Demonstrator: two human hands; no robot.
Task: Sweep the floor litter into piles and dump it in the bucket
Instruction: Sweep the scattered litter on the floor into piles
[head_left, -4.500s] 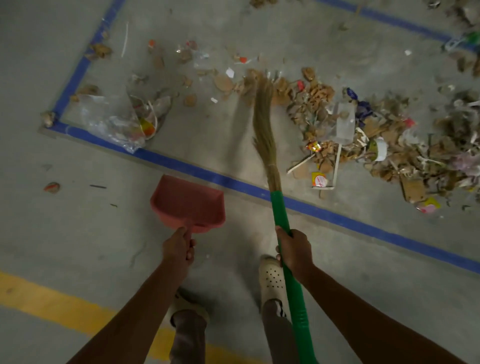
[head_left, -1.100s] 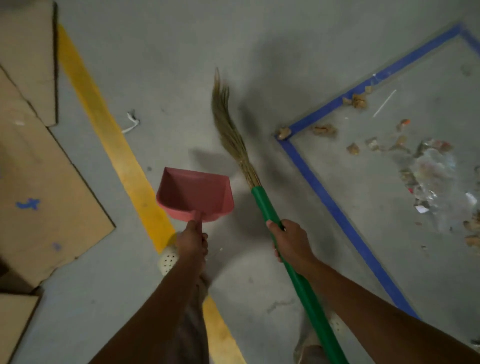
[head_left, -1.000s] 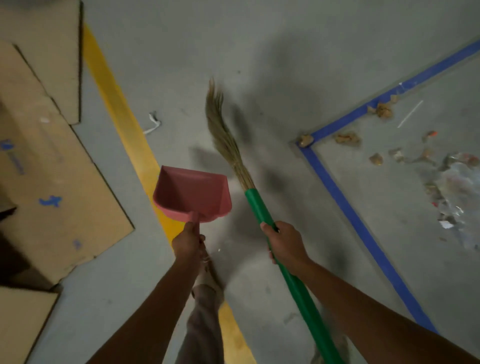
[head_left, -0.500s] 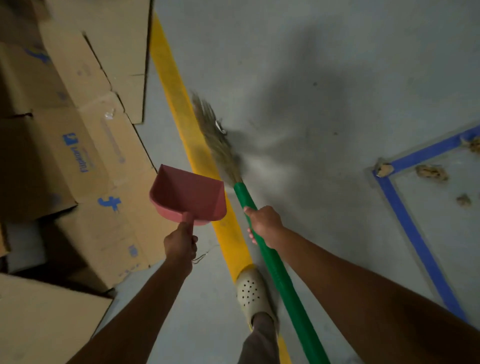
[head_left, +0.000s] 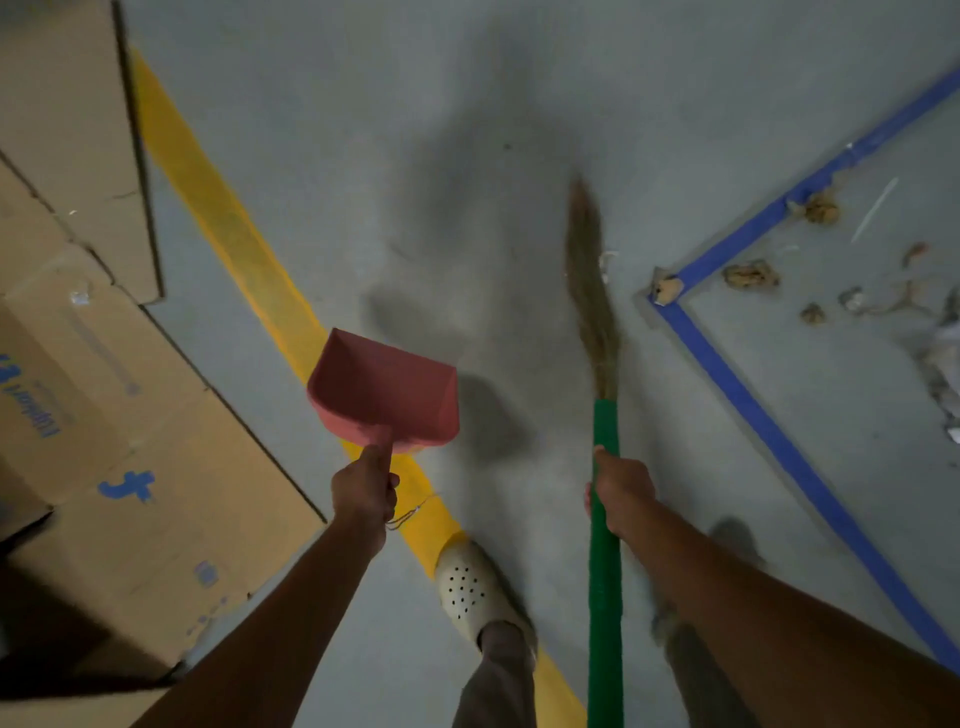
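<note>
Pink dustpan (head_left: 384, 395) in left hand (head_left: 363, 491) grip, green broom (head_left: 605, 571) in right hand (head_left: 621, 491) grip; cardboard (head_left: 130, 441) print illegible.

We see a dim, grey picture with no glare. A broad, soft shadow (head_left: 483, 171) falls ahead of us on the floor (head_left: 322, 104), so the light comes from behind. The broom (head_left: 605, 421) is smeared by motion blur at its bristles. The cardboard (head_left: 104, 415) sinks into black at the lower left, and the litter (head_left: 750, 274) looks soft.

dustpan (head_left: 387, 395) left of broom (head_left: 592, 291), litter (head_left: 750, 274) right
</note>
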